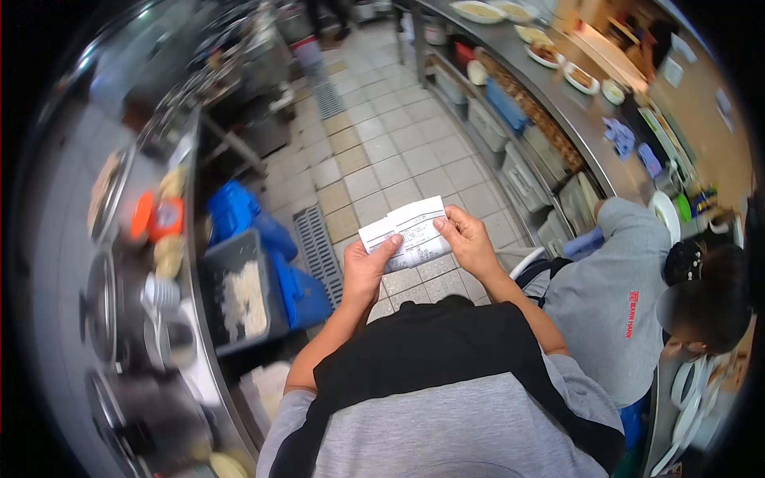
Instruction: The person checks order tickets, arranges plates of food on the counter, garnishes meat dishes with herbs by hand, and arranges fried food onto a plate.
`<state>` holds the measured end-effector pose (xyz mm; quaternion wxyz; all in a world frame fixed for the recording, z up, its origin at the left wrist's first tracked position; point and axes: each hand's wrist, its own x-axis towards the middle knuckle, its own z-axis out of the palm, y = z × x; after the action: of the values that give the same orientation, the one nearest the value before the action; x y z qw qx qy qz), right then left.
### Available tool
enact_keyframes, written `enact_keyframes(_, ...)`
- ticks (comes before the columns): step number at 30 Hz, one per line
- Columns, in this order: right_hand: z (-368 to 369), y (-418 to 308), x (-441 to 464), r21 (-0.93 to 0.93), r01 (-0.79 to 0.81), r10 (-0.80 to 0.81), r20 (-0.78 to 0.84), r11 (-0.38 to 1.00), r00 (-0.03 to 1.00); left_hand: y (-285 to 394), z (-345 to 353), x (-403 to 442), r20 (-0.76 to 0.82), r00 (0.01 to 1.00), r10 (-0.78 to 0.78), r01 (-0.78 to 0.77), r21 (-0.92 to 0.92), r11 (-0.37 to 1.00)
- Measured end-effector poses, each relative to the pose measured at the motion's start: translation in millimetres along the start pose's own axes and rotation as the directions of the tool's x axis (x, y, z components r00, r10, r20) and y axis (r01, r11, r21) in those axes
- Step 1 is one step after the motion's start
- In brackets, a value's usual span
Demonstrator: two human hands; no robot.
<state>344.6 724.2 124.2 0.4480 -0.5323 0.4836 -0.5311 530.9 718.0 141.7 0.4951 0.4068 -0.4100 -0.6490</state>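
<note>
On my remote feed, left hand (366, 271) and right hand (470, 243) pinch printed paper slips (418, 231) at opposite ends, over tiled floor (398, 151); 1 co-worker (602, 303) in grey, near right.

The left hand (366, 271) and right hand (468, 240) held printed paper (416, 231) between them, both thumbs lying on its face, above a tiled floor (394, 151). To the left, a floor grate (312, 233) ran beside a blue bin (307, 291), and a grey tub (239, 344) next to that bin held something pale. An orange container (166, 217) stood on the left. On the right, a steel desk (575, 110) carried white dishes (582, 78) of food and a crumpled blue cloth (619, 137); a person in a grey shirt (598, 295) leaned near it.
</note>
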Motion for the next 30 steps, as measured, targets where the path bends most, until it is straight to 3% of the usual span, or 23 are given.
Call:
enact_keyframes(5, -64, 17, 57, 0.141, -0.092, 0.113, -0.141, 0.986, 0.984, -8, 49, 119, 0.223, 0.971, -0.091, 0.075, 0.077, 0.994)
enact_keyframes(8, -113, 24, 103, 0.254, -0.051, 0.105, -0.206, 0.966, 0.973, -19, 86, 194, 0.344, 0.927, -0.153, 0.087, 0.199, 0.976)
enact_keyframes(11, -161, 21, 150, 0.148, -0.077, 0.110, -0.235, 0.986, 0.966, -23, 125, 254, 0.469, 0.846, -0.255, 0.140, 0.266, 0.954)
enact_keyframes(12, -178, 25, 165, 0.031, -0.073, 0.078, -0.240, 0.997, 0.968, -25, 139, 270, 0.509, 0.821, -0.260, 0.128, 0.279, 0.952)
enact_keyframes(15, -230, 25, 210, -0.181, -0.209, 0.199, -0.073, 0.961, 0.977, -28, 183, 324, 0.598, 0.760, -0.256, 0.071, 0.316, 0.946)
enact_keyframes(16, -244, 22, 224, -0.239, -0.183, 0.165, -0.094, 0.954, 0.982, -29, 194, 341, 0.608, 0.749, -0.264, 0.054, 0.342, 0.938)
enact_keyframes(24, -347, 21, 291, -0.387, -0.260, 0.207, -0.175, 0.885, 0.963, -49, 294, 461, 0.730, 0.582, -0.358, 0.033, 0.419, 0.907)
enact_keyframes(27, -387, 26, 312, -0.438, -0.247, 0.177, -0.195, 0.864, 0.965, -61, 335, 503, 0.795, 0.506, -0.334, -0.075, 0.426, 0.902)
enact_keyframes(30, -423, 20, 341, -0.455, -0.341, 0.218, -0.302, 0.822, 0.928, -67, 379, 543, 0.861, 0.482, -0.163, -0.328, 0.349, 0.878)
